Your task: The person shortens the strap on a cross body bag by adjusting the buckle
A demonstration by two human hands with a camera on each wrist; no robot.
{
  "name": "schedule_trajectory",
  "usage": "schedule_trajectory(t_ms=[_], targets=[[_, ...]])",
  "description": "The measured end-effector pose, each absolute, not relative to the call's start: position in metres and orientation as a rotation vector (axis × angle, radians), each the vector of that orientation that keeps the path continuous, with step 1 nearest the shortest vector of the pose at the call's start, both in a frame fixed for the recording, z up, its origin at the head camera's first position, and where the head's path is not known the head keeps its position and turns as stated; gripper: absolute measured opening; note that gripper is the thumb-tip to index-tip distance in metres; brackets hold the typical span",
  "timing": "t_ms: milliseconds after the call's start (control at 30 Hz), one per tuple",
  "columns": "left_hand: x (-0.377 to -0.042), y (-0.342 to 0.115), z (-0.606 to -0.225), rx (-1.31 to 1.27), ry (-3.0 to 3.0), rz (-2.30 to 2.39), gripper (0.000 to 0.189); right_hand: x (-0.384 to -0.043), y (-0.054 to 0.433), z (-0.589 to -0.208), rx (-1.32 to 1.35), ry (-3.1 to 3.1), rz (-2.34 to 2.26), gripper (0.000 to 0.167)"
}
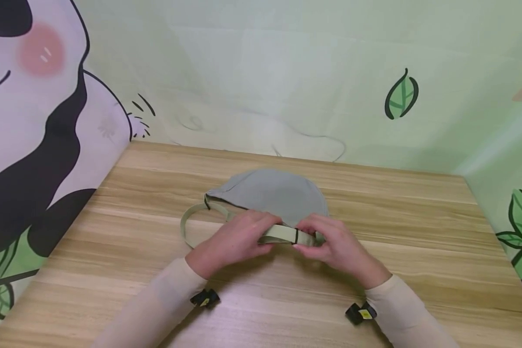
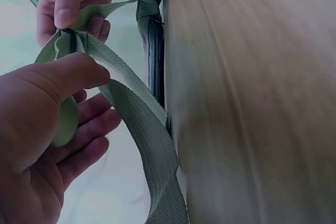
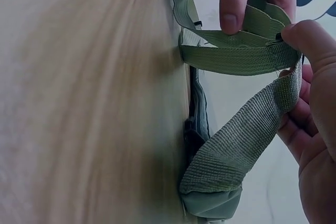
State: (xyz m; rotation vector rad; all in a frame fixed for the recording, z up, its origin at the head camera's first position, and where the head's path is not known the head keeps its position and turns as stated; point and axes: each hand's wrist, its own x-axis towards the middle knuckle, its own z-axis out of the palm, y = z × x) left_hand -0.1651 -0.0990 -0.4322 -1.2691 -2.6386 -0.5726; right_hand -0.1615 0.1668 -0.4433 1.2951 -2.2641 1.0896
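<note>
A grey crossbody bag (image 1: pixel 271 193) lies on the table, its curved side toward the wall. Its pale green webbing strap (image 1: pixel 280 233) is raised between both hands in front of it. My left hand (image 1: pixel 239 237) pinches the strap between thumb and fingers, left of a black slider (image 1: pixel 296 236). Right beside the slider, my right hand (image 1: pixel 332 244) grips the webbing. In the left wrist view, the strap (image 2: pixel 149 140) hangs in a loop below the left hand. The right wrist view shows a wide end of the strap (image 3: pixel 226 156) running down to the bag.
A loop of strap (image 1: pixel 183 224) rests on the wooden table (image 1: pixel 135 251) left of the bag. Behind stands a pale green wall covering (image 1: pixel 287 72) with printed leaves and a panda. Each wrist carries a small black camera mount (image 1: pixel 205 298).
</note>
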Motion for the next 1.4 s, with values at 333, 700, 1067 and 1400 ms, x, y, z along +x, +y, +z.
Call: schedule_trajectory(t_ms=[333, 700, 1067, 1400], targets=[[-0.166, -0.108, -0.432, -1.246, -2.686, -0.562, 0.058, -0.162, 0.169, -0.442, 1.332, -2.219, 1.092, 0.029], [-0.168, -0.118, -0.434, -1.229, -2.654, -0.514, 0.020, -0.163, 0.172, -0.443, 1.338, -2.200, 1.117, 0.032], [-0.169, -0.098, -0.434, -1.355, -2.644, -0.721, 0.035, -0.163, 0.166, -0.446, 1.314, -2.166, 1.146, 0.039], [-0.170, -0.086, -0.439, -1.362, -2.619, -0.789, 0.027, -0.161, 0.167, -0.447, 1.291, -2.232, 1.141, 0.036]])
